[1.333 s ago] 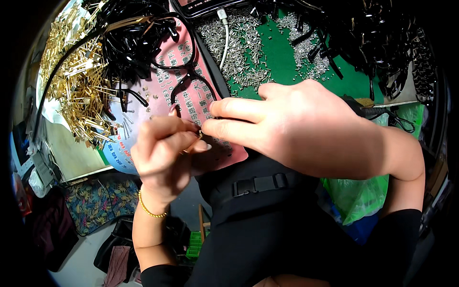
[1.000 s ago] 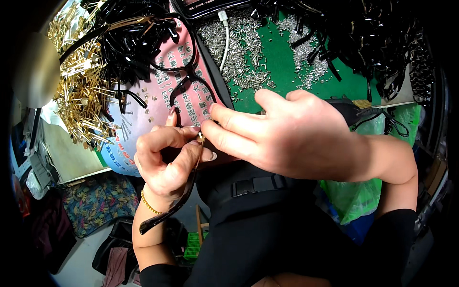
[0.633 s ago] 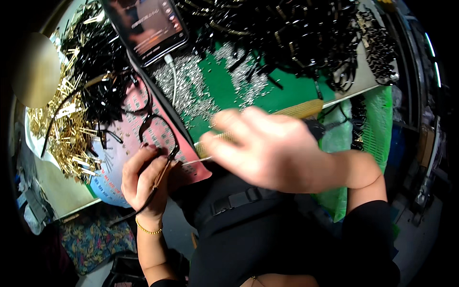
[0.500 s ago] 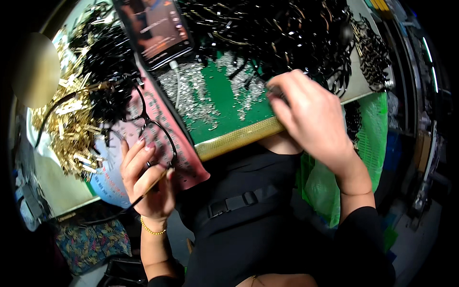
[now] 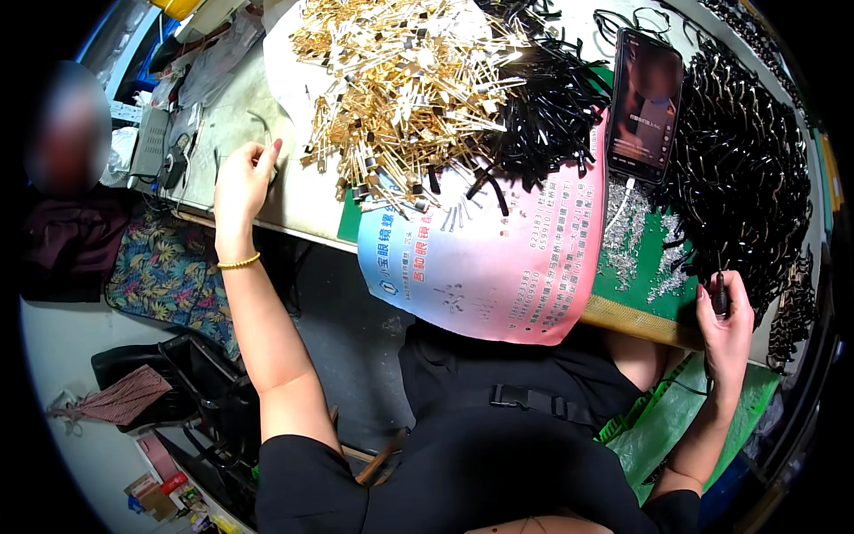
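Note:
My left hand (image 5: 242,185) is stretched over the left end of the table, fingers bent together. Thin dark curved pieces, like the temples of eyeglasses (image 5: 261,121), poke out past the fingers; the rest is hidden. At the right, my right hand (image 5: 729,329) is closed around the dark handle of a screwdriver (image 5: 721,298), its thin shaft pointing away from me. Beside it, small silver screws (image 5: 630,236) lie scattered on a green mat (image 5: 614,289). A pile of black eyeglass frames (image 5: 738,151) rises just beyond my right hand.
Slim gold-coloured metal pieces (image 5: 409,89) and black pieces (image 5: 547,116) are heaped at the back. A pink and blue printed sheet (image 5: 480,276) hangs over the front edge. A lit phone (image 5: 642,107) lies on the right. Another person (image 5: 67,209) is at the far left.
My left hand has moved from the printed sheet with the black eyeglasses to the table's left end. My right hand has drawn back from the screws, and the screwdriver now shows in it. My view has swung left.

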`<state>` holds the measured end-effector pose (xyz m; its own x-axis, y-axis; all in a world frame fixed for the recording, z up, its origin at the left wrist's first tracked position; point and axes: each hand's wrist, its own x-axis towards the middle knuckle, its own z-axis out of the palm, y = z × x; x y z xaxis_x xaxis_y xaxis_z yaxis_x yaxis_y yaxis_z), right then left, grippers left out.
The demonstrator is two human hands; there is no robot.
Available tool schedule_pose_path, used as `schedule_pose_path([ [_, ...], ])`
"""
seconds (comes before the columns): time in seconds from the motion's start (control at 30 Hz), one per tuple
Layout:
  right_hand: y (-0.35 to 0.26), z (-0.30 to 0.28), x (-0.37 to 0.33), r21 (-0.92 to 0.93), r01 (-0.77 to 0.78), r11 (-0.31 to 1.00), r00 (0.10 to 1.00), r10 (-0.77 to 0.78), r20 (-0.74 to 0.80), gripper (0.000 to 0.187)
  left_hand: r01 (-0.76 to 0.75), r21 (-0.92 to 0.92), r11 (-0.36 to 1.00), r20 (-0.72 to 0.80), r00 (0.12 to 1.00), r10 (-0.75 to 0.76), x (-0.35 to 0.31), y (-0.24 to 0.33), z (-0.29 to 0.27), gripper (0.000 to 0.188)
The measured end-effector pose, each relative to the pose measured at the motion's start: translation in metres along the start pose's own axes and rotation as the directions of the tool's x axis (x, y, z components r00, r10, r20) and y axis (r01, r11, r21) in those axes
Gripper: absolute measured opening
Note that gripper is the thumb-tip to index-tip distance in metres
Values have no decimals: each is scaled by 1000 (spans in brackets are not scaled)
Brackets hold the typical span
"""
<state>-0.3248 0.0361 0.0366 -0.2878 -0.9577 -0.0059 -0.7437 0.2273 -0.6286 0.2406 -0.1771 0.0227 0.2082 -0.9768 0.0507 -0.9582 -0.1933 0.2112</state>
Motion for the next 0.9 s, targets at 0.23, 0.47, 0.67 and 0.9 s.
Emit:
schedule_pose_path([
  [0.23,-6,-7,-26,499,-243,832,968,238,75,13,-594,-166,787,-97,804,587,-92,103,5,12],
  [0.47,-14,14,-25,677,-330,658,944,247,220,16,-673,-117,730,-82,740,668,-91,113,22,22],
  [0.67,-19,11,-36,847,-287,447,958,125,258,9,-407,-710,575,-155,886,436,-129,124,24,10],
  [0.9,-45,24,-37,897,-240,372,971,78,228,11,-317,-920,229,-10,605,796,-236,263,55,19],
])
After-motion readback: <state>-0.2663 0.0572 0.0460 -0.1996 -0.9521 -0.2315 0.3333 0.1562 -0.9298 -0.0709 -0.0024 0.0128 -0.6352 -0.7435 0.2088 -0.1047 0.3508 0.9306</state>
